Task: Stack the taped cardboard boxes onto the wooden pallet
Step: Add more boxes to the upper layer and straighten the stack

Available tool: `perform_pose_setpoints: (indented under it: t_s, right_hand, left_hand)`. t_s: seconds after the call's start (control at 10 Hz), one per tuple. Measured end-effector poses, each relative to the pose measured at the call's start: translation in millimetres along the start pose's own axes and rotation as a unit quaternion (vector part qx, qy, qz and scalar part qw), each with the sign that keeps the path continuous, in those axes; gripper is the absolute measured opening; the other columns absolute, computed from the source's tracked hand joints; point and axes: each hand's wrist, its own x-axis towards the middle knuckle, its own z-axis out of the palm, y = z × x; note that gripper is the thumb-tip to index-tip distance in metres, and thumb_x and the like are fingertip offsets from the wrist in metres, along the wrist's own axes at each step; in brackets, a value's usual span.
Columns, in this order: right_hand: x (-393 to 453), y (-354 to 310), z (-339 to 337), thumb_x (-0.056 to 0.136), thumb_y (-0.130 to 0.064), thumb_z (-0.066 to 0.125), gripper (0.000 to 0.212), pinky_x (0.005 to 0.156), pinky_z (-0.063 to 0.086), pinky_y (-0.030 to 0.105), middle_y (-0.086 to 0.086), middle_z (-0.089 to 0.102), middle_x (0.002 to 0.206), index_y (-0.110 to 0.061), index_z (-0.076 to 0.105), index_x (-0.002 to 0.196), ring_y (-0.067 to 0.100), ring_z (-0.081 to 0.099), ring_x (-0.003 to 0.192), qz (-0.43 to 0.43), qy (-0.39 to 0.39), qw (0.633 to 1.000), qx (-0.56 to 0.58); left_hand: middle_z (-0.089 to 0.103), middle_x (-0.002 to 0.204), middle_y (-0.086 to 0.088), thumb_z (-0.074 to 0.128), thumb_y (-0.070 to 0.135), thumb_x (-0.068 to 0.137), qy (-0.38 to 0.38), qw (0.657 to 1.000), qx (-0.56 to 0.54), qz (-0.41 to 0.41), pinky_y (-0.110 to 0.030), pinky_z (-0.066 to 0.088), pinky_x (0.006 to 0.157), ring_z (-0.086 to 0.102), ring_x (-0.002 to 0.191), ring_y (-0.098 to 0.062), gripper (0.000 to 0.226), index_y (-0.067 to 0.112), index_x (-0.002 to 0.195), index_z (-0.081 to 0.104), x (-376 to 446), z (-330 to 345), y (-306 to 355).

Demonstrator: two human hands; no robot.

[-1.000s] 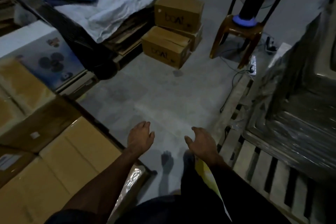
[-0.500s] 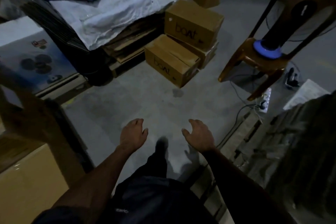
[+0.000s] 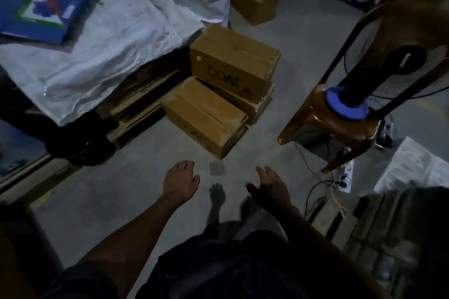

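The grey concrete floor (image 3: 126, 192) of a dim storeroom fills the middle of the view. Both arms reach forward over it. The left hand (image 3: 180, 181) and the right hand (image 3: 271, 185) are empty, with fingers relaxed and a little spread, well apart from the boxes. Farther away, the near taped box (image 3: 204, 116) lies on the floor; just behind it the upper box (image 3: 233, 65), printed "boat", sits on another box. To the left a white sheet (image 3: 109, 39) covers a pile. To the right, a fan (image 3: 393, 60) stands on a brown plastic chair (image 3: 320, 119).
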Motion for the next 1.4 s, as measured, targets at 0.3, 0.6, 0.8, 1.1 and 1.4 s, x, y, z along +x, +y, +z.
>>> perform_pose_setpoints:
  t_s: [0.3, 0.6, 0.8, 1.1, 1.4]
  right_hand:
    - [188.2, 79.6, -69.1, 0.091, -0.056, 0.051, 0.068, 0.101, 0.047, 0.047, 0.021, 0.053, 0.140, -0.008, 0.054, 0.138, 0.039, 0.053, 0.127, -0.043, 0.020, 0.999, -0.018]
    - [364.9, 163.6, -148.8, 0.069, -0.082, 0.044, 0.059, 0.053, 0.057, 0.021, -0.014, 0.072, 0.081, -0.036, 0.078, 0.083, 0.004, 0.070, 0.069, -0.083, -0.052, 0.993, -0.059]
    - [445.7, 139.2, -219.4, 0.087, -0.053, 0.058, 0.060, 0.102, 0.046, 0.044, 0.015, 0.059, 0.132, -0.013, 0.058, 0.133, 0.036, 0.056, 0.122, -0.109, -0.114, 0.985, -0.064]
    - [586.7, 131.8, -234.1, 0.085, -0.059, 0.043, 0.077, 0.091, 0.055, 0.053, 0.024, 0.058, 0.133, -0.001, 0.056, 0.134, 0.040, 0.060, 0.118, -0.194, -0.041, 0.978, -0.072]
    - [758.3, 95.1, -260.6, 0.086, -0.052, 0.067, 0.087, 0.117, 0.030, 0.044, 0.008, 0.029, 0.159, -0.019, 0.026, 0.156, 0.029, 0.033, 0.143, -0.123, -0.133, 0.982, 0.053]
  left_hand:
    - [0.034, 0.155, -0.009, 0.040, 0.042, 0.100, -0.006, 0.997, 0.025, -0.069, -0.036, 0.031, 0.110, 0.036, 0.138, -0.026, 0.057, 0.013, 0.149, 0.034, 154.6, -11.5, 90.5]
    - [0.030, 0.157, -0.007, 0.036, 0.048, 0.100, 0.014, 0.984, -0.019, -0.177, -0.038, 0.029, 0.113, 0.029, 0.143, -0.025, 0.061, 0.014, 0.150, 0.030, 257.1, -45.3, 192.7]
    - [0.036, 0.152, -0.007, 0.037, 0.048, 0.100, 0.037, 0.977, -0.044, -0.204, -0.041, 0.031, 0.112, 0.032, 0.141, -0.026, 0.058, 0.013, 0.146, 0.035, 338.7, -69.0, 214.5]
    - [0.029, 0.158, -0.007, 0.039, 0.051, 0.099, 0.045, 0.947, -0.199, -0.247, -0.037, 0.030, 0.114, 0.028, 0.144, -0.025, 0.064, 0.015, 0.151, 0.030, 474.9, -102.8, 218.4]
    - [0.036, 0.154, -0.009, 0.048, 0.051, 0.097, 0.108, 0.762, -0.507, -0.388, -0.034, 0.035, 0.106, 0.039, 0.137, -0.028, 0.067, 0.014, 0.150, 0.033, 595.0, -125.4, 218.3]
